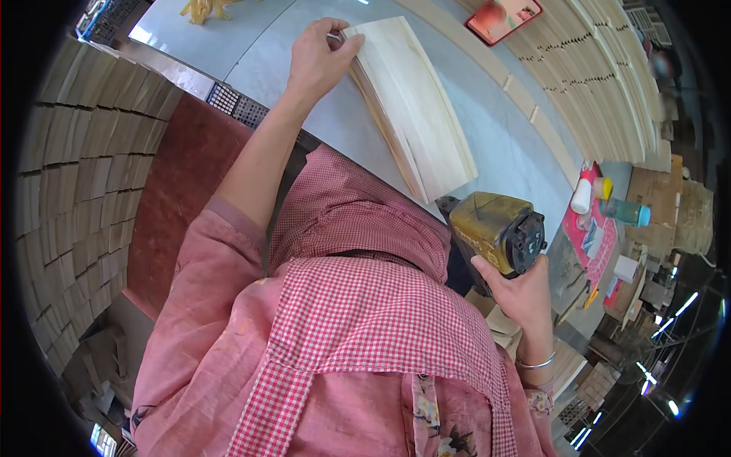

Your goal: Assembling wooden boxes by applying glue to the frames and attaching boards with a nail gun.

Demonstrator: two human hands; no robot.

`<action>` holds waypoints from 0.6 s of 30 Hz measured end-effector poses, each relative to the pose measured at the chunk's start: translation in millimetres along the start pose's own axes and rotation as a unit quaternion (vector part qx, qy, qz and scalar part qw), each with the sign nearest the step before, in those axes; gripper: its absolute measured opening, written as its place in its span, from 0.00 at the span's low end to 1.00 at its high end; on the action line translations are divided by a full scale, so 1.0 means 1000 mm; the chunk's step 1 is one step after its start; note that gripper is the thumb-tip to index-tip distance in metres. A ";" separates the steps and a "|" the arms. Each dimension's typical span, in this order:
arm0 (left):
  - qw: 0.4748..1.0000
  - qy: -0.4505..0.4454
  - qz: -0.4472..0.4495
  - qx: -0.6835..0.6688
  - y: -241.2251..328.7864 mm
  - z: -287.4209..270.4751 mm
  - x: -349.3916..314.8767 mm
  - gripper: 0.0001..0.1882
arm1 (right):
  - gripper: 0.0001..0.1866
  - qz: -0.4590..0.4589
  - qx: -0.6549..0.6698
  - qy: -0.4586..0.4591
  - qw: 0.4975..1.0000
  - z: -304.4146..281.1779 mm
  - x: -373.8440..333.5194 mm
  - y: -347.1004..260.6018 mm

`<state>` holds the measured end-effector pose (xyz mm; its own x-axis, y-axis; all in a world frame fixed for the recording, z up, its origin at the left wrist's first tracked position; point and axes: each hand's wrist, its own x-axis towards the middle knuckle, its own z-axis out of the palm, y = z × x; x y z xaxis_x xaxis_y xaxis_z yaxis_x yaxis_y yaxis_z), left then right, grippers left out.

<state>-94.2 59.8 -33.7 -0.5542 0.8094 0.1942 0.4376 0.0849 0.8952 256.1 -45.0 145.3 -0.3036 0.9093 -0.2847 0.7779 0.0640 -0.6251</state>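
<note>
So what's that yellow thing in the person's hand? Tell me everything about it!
The yellow tool is chunky and boxy, like a nail gun, with worn, scuffed yellow paint and a black round end cap facing right. It looks like metal. The right hand grips it from below, holding it beside the checked apron, near the grey table's edge, just below the pale wooden boards. Its tip is hidden.

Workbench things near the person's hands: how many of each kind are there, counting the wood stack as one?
Stack of pale thin wooden boards, left hand resting on its end: 1
Yellow worn metal nail gun, in the right hand: 1
White plastic bottle: 1
Teal plastic bottle: 1
Red flat tray: 1
Total: 5
</note>
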 end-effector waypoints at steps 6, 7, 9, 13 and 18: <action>1.000 0.007 0.002 -0.017 -0.006 0.005 0.006 0.17 | 0.14 0.009 0.006 0.030 0.999 0.007 0.001 -0.007; 1.000 0.006 0.001 -0.018 -0.007 0.007 0.007 0.17 | 0.14 0.010 0.005 0.030 0.999 0.007 0.001 -0.007; 0.999 0.012 -0.001 -0.036 -0.011 0.009 0.009 0.16 | 0.14 0.022 0.000 0.031 0.999 0.008 0.001 -0.008; 0.998 0.010 -0.008 -0.057 -0.012 0.007 0.011 0.16 | 0.14 0.031 0.006 0.032 0.999 0.008 -0.002 -0.005; 0.997 -0.019 -0.041 -0.063 -0.002 0.002 0.013 0.18 | 0.14 0.024 0.033 0.024 0.999 0.008 -0.004 0.001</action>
<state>-101.0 71.6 -33.7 -0.5560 0.8246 0.1045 0.2981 0.0804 0.9511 253.2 -51.5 140.0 -0.2394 0.9293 -0.2814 0.7525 -0.0055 -0.6585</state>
